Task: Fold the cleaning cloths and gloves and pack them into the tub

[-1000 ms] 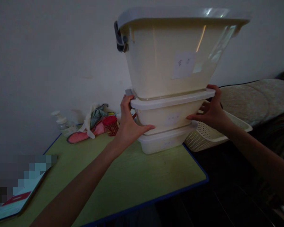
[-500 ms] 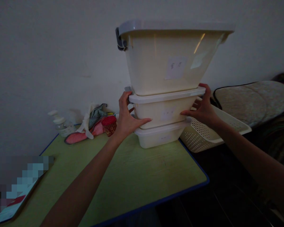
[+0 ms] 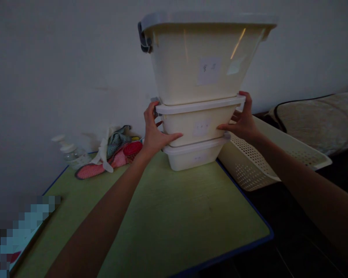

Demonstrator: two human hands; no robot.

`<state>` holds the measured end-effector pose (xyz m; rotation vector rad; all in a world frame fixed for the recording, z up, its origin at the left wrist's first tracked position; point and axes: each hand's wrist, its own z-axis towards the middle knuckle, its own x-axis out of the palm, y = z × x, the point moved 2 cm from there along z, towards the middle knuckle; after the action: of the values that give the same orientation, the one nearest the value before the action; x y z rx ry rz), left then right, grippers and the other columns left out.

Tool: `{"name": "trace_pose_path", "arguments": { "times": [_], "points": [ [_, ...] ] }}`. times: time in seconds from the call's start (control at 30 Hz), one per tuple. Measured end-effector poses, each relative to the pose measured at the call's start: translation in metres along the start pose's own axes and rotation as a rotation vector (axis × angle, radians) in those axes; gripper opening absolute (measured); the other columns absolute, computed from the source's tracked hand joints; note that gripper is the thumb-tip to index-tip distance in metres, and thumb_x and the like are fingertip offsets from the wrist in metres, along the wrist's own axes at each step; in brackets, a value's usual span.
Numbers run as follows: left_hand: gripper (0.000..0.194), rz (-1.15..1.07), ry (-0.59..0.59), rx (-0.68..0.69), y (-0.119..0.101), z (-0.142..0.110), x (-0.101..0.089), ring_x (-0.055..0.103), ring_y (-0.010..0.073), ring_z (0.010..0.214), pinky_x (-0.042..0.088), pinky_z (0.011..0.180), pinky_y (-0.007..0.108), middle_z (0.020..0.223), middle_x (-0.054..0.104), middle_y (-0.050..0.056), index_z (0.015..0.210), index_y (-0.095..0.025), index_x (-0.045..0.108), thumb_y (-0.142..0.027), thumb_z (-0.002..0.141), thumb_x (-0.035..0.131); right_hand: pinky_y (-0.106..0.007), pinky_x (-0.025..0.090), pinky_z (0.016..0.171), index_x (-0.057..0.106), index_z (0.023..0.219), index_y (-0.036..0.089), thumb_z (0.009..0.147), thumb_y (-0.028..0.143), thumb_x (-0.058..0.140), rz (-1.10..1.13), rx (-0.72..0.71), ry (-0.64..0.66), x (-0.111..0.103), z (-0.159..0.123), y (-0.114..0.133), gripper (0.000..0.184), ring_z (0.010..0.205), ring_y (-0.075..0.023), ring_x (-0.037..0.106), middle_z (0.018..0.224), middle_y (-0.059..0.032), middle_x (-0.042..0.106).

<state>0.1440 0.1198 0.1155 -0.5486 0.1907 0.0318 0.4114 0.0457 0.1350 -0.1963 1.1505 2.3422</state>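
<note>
Three lidded cream plastic boxes stand stacked on the table, the largest on top. My left hand (image 3: 159, 133) grips the left side of the middle storage box (image 3: 188, 124), its thumb along the front wall and its fingers by the lid's edge. On the opposite side, my right hand (image 3: 243, 119) holds the same box, with the thumb on the front and part of the fingers hidden behind. The top storage box (image 3: 179, 65) has a white paper label and a dark side latch. Beneath both sits a shallower bottom storage box (image 3: 185, 158) on the green table (image 3: 174, 216).
A cream perforated basket (image 3: 249, 175) lies right of the table, near a pale cushion (image 3: 319, 114). By the wall are a pump bottle (image 3: 71, 152), a pink cloth item (image 3: 92, 170) and a red-lidded jar (image 3: 132, 148). A pixelated flat object (image 3: 26, 231) lies at left.
The view has shifted, so the stack appears higher and slightly further left, and the table corner lower right. Both hands keep their hold on the middle storage box.
</note>
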Motion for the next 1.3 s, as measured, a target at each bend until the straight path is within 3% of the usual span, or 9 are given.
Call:
{"name": "trace_pose_path", "arguments": {
  "times": [0.13,0.3,0.57,0.77,0.93,1.3],
  "points": [
    [0.107,-0.008,0.012,0.013,0.017,0.010,-0.001,0.040,0.0331,0.118,0.047,0.085,0.046,0.135,0.021,0.007,0.127,-0.038,0.024,-0.046,0.039,0.085,-0.049,0.049,0.093,0.013,0.127,0.038,0.048,0.044,0.081,-0.003,-0.006,-0.001,0.007,0.011,-0.004,0.104,0.111,-0.0268,0.053,0.141,-0.0032,0.034],
    [0.105,-0.013,0.008,0.016,0.030,0.020,0.000,0.043,0.0308,0.116,0.048,0.085,0.042,0.136,0.022,0.006,0.126,-0.038,0.025,-0.040,0.040,0.086,-0.047,0.049,0.092,0.010,0.131,0.037,0.045,0.048,0.081,-0.036,-0.036,-0.003,0.012,0.027,-0.020,0.112,0.111,-0.0269,0.053,0.143,-0.0034,0.028],
    [0.109,-0.023,0.009,0.035,0.056,0.034,0.004,0.042,0.0328,0.116,0.046,0.085,0.045,0.135,0.022,0.007,0.128,-0.038,0.023,-0.045,0.039,0.085,-0.047,0.050,0.091,0.009,0.131,0.035,0.054,0.039,0.080,0.005,-0.003,0.011,0.019,0.043,-0.032,0.105,0.109,-0.0245,0.054,0.138,-0.0046,0.039],
    [0.112,-0.009,0.009,0.049,0.072,0.042,0.006,0.042,0.0332,0.116,0.046,0.085,0.047,0.131,0.023,0.008,0.130,-0.038,0.020,-0.046,0.040,0.085,-0.048,0.051,0.090,0.013,0.129,0.038,0.046,0.040,0.083,0.001,-0.041,-0.015,0.023,0.058,-0.046,0.110,0.109,-0.0270,0.054,0.147,-0.0032,0.021],
    [0.113,-0.004,0.018,0.045,0.077,0.045,0.006,0.042,0.0328,0.117,0.047,0.086,0.046,0.134,0.022,0.008,0.131,-0.039,0.019,-0.041,0.040,0.087,-0.049,0.050,0.091,0.011,0.130,0.041,0.049,0.040,0.083,-0.016,-0.036,-0.021,0.024,0.062,-0.051,0.109,0.111,-0.0268,0.052,0.147,-0.0008,0.021],
    [0.113,-0.018,0.011,0.063,0.077,0.045,0.007,0.042,0.0340,0.117,0.049,0.083,0.046,0.134,0.022,0.009,0.129,-0.037,0.020,-0.048,0.038,0.085,-0.048,0.050,0.091,0.011,0.130,0.039,0.050,0.044,0.081,-0.041,0.011,-0.020,0.024,0.058,-0.045,0.107,0.111,-0.0255,0.052,0.145,-0.0024,0.028]
  ]
}}
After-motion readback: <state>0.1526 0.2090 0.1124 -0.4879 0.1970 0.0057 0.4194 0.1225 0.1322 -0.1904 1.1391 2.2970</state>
